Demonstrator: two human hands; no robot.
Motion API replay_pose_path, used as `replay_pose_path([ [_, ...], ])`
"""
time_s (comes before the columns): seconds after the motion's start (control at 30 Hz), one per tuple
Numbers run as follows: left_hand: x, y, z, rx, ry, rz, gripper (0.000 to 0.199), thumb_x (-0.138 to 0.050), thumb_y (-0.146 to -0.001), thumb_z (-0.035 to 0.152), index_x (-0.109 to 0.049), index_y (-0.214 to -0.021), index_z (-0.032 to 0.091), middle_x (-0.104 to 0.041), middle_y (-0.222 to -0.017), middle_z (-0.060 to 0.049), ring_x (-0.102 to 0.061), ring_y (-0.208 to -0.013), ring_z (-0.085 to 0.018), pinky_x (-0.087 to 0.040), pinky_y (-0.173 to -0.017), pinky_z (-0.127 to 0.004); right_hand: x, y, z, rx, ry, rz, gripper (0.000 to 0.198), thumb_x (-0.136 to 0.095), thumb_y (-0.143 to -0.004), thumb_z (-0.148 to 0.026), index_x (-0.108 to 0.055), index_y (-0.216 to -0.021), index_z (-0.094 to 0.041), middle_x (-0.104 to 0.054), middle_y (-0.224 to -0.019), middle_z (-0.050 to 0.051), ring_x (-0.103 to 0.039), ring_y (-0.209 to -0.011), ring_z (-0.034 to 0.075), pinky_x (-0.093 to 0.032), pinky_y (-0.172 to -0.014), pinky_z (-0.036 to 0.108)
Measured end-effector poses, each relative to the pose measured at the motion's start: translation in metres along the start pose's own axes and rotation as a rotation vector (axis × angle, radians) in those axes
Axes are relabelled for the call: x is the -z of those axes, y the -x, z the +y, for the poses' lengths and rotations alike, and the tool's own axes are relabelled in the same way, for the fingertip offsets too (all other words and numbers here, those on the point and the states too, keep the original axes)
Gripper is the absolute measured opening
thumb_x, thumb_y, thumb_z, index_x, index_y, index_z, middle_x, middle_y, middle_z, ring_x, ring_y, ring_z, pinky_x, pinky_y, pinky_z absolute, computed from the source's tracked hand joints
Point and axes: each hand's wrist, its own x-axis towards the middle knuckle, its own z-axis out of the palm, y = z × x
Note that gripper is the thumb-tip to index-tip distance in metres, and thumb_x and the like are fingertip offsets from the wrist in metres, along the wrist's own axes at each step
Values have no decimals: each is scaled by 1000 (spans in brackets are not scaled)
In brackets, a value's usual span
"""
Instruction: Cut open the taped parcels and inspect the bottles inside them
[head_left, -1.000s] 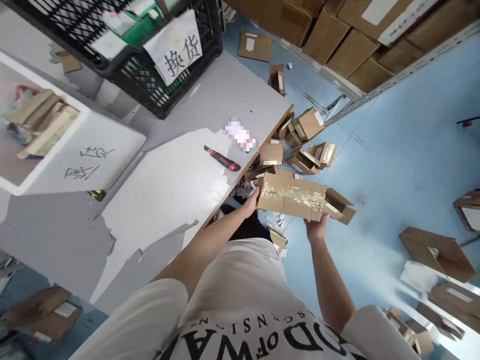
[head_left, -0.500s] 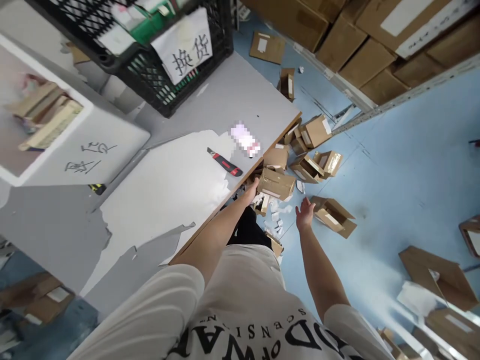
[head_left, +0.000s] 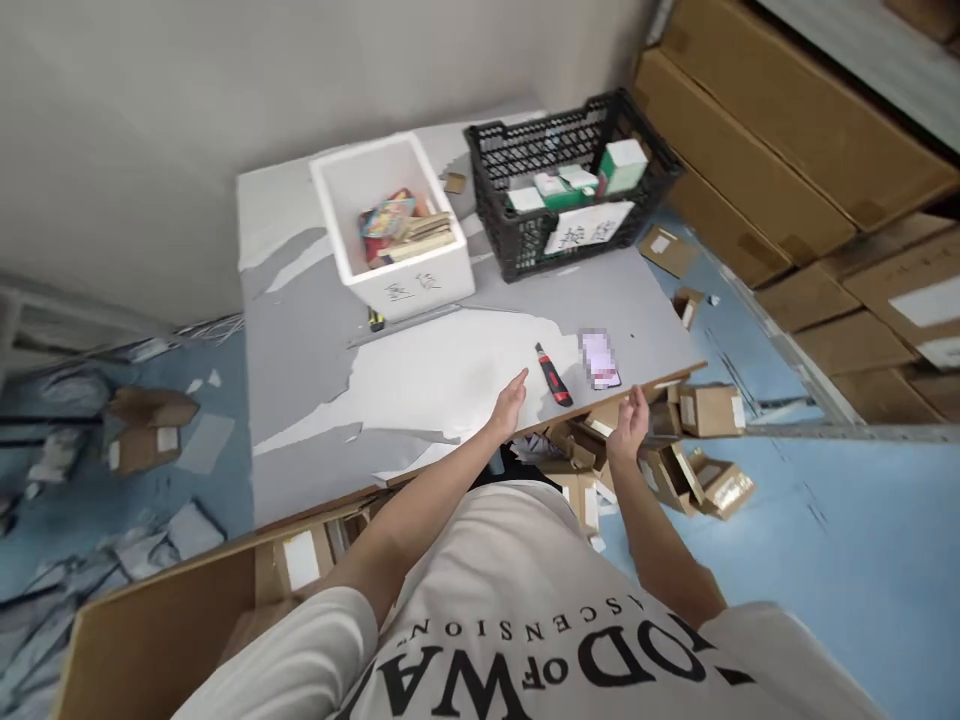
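My left hand (head_left: 510,406) is over the table's front edge, fingers stretched out and holding nothing. Just right of it a red and black utility knife (head_left: 553,375) lies on the worn white part of the table (head_left: 420,380). Beside the knife is a phone (head_left: 600,360), its screen blurred out. At the front edge, right of the phone, I hold my right hand (head_left: 630,425) palm inward, with its fingers extended and nothing in it.
A white foam box (head_left: 420,290) with packets and a black crate (head_left: 517,235) with green-white boxes stand toward the back. Opened cartons (head_left: 712,410) litter the floor at the right, below stacked boxes (head_left: 750,150). A large open carton (head_left: 165,620) is front left.
My view has swung left and up to the whole table. Both hands have moved from beside the cartons below the edge to the table's front edge.
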Motion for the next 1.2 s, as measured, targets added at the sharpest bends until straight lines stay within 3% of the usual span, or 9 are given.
replay_pose_path([
  [0.13, 47, 26, 31, -293, 11, 243, 97, -43, -75, 82, -33, -149, 20, -22, -159, -12, -16, -148, -32, -14, -121, -49, -64, -12, -37, 98, -102, -176, 81, -45, -83, -67, -37, -143, -14, -34, -151, 19, -33, -142, 28, -26, -116, 52],
  [0.27, 92, 73, 42, -494, -25, 542, 95, -47, -76, 79, -31, -150, 21, -19, -160, -12, -11, -148, -31, -14, -121, -47, -134, 5, -61, 148, -214, -498, 80, -47, -84, -65, -35, -145, -14, -31, -153, 20, -29, -144, 28, -23, -115, 55],
  [0.4, 125, 130, 28, -535, -33, 850, 95, -47, -75, 79, -30, -150, 22, -17, -160, -11, -10, -149, -31, -13, -122, -44, -195, 35, -75, 204, -242, -817, 81, -47, -83, -68, -35, -146, -18, -31, -154, 19, -29, -144, 29, -22, -114, 57],
  [0.6, 150, 210, 3, -561, -8, 1244, 99, -47, -74, 80, -26, -152, 22, -15, -161, -11, -9, -148, -32, -14, -122, -44, -257, 83, -89, 249, -294, -1100, 78, -45, -85, -64, -32, -148, -19, -31, -155, 18, -28, -145, 28, -22, -114, 57],
  [0.87, 163, 316, -30, -553, -23, 1565, 97, -43, -76, 81, -23, -152, 25, -14, -162, -9, -8, -149, -29, -11, -122, -45, -291, 186, -113, 378, -371, -1357, 79, -46, -86, -64, -35, -147, -16, -35, -152, 19, -30, -144, 29, -23, -115, 55],
  [1.03, 159, 395, -69, -506, -97, 1677, 91, -40, -80, 77, -20, -153, 26, -13, -162, -8, -9, -149, -29, -12, -122, -47, -287, 277, -116, 422, -385, -1531, 77, -45, -87, -64, -35, -146, -16, -36, -152, 17, -30, -144, 28, -24, -117, 54],
  [1.2, 135, 465, -110, -408, -118, 1869, 90, -39, -82, 76, -22, -153, 24, -14, -161, -10, -10, -149, -29, -13, -122, -46, -270, 367, -106, 421, -407, -1766, 77, -45, -87, -65, -33, -147, -18, -35, -153, 16, -30, -144, 28, -22, -117, 55],
])
